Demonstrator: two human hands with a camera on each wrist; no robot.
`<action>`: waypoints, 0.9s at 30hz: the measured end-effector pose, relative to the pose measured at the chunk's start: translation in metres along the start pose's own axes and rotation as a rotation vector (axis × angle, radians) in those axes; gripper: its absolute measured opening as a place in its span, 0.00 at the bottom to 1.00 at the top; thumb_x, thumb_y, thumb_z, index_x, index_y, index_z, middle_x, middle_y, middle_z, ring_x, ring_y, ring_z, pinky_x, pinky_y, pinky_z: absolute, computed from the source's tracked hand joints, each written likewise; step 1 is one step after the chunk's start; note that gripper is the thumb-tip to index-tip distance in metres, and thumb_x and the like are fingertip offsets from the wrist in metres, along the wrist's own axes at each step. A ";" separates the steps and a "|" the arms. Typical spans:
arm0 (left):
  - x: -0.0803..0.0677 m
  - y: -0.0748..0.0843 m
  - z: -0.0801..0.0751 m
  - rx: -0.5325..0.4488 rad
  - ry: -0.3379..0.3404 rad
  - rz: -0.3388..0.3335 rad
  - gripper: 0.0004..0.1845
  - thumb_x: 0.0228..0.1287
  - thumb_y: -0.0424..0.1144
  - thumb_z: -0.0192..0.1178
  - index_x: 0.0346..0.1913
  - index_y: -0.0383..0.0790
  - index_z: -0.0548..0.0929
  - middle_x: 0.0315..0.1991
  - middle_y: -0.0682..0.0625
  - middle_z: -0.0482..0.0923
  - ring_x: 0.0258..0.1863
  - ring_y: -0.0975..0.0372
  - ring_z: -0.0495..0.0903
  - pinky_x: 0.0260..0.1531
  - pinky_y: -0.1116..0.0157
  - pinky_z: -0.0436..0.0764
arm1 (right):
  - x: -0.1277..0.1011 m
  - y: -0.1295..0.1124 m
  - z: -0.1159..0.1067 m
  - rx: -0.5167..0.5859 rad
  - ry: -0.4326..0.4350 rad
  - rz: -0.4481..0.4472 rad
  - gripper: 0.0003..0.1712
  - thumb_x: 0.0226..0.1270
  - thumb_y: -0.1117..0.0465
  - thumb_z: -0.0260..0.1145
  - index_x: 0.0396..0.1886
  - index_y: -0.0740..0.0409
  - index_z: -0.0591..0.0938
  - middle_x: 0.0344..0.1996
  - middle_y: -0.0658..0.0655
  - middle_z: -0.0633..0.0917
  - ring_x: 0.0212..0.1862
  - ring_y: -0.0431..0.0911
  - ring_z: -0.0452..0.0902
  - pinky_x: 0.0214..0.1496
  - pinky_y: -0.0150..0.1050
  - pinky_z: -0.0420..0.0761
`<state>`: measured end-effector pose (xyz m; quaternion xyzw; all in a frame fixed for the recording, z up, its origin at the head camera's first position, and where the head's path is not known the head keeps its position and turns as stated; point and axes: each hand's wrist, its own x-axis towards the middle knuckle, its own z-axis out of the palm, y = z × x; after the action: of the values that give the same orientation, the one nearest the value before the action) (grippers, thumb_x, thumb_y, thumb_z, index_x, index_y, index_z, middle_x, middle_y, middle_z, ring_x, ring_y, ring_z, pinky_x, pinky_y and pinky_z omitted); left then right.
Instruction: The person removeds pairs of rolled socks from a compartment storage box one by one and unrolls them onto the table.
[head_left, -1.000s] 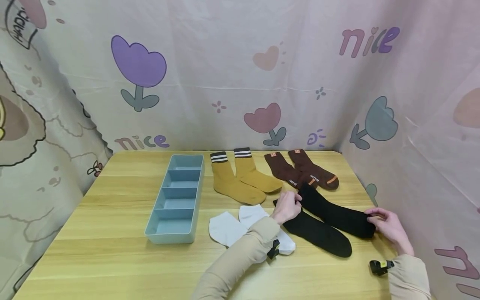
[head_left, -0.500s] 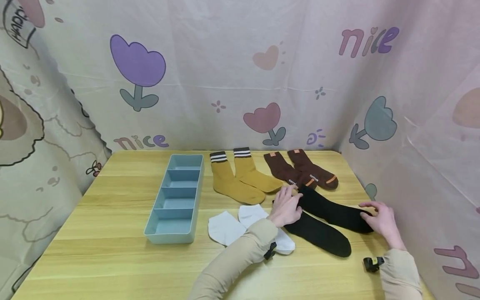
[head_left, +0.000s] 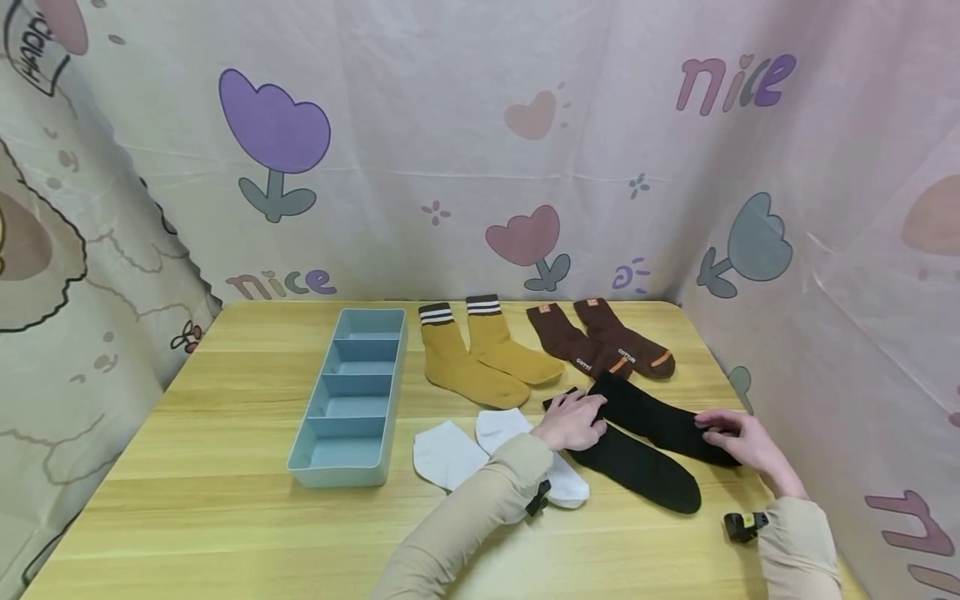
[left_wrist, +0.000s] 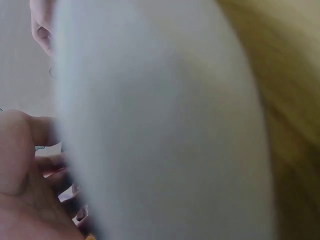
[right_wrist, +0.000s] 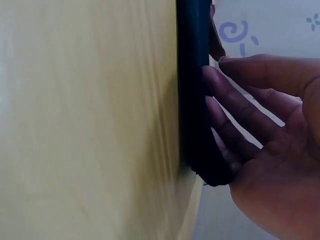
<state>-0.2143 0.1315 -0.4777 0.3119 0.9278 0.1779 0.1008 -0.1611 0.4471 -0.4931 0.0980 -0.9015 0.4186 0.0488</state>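
I am resting my left hand (head_left: 573,419) on the cuff end of the upper black sock (head_left: 660,423), fingers lightly curled over it, while my right hand's (head_left: 738,440) straight fingers are pressing its toe end. The sock is lying across its mate (head_left: 637,468) on the wooden table (head_left: 225,500), right of the white socks (head_left: 457,454). It is looking soft, light and floppy, so I am judging cuff and toe the best holds.

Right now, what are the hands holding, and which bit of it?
Both are on the upper black sock: the left hand at its cuff end, the right hand at its toe end. Whether either grip truly pinches cannot be told.
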 end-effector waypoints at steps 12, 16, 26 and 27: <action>-0.005 -0.002 -0.006 -0.065 -0.136 0.103 0.25 0.75 0.50 0.51 0.71 0.53 0.72 0.72 0.57 0.72 0.75 0.65 0.65 0.76 0.59 0.58 | -0.009 -0.002 -0.012 0.109 -0.174 0.089 0.10 0.66 0.76 0.62 0.44 0.80 0.79 0.29 0.40 0.88 0.36 0.26 0.80 0.38 0.20 0.75; -0.004 -0.001 -0.007 -0.094 -0.166 0.096 0.25 0.77 0.50 0.49 0.72 0.52 0.71 0.73 0.56 0.71 0.76 0.65 0.63 0.78 0.59 0.56 | -0.011 -0.001 -0.017 0.122 -0.202 0.113 0.13 0.68 0.74 0.61 0.47 0.83 0.77 0.29 0.42 0.89 0.37 0.27 0.81 0.40 0.19 0.75; -0.001 -0.003 -0.011 -0.092 -0.170 0.057 0.26 0.78 0.50 0.48 0.74 0.50 0.68 0.74 0.54 0.69 0.78 0.61 0.61 0.77 0.58 0.59 | -0.008 -0.003 -0.014 0.076 -0.144 0.188 0.17 0.69 0.70 0.63 0.49 0.82 0.77 0.31 0.39 0.89 0.37 0.25 0.81 0.41 0.17 0.74; 0.000 -0.003 -0.011 -0.090 -0.163 0.057 0.26 0.78 0.50 0.48 0.74 0.49 0.68 0.74 0.53 0.69 0.78 0.60 0.60 0.78 0.59 0.59 | -0.007 -0.004 -0.013 0.078 -0.139 0.186 0.17 0.69 0.70 0.64 0.50 0.82 0.77 0.31 0.38 0.89 0.38 0.25 0.81 0.41 0.17 0.74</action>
<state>-0.2192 0.1257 -0.4689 0.3466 0.8984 0.1965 0.1847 -0.1530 0.4557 -0.4835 0.0444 -0.8910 0.4482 -0.0569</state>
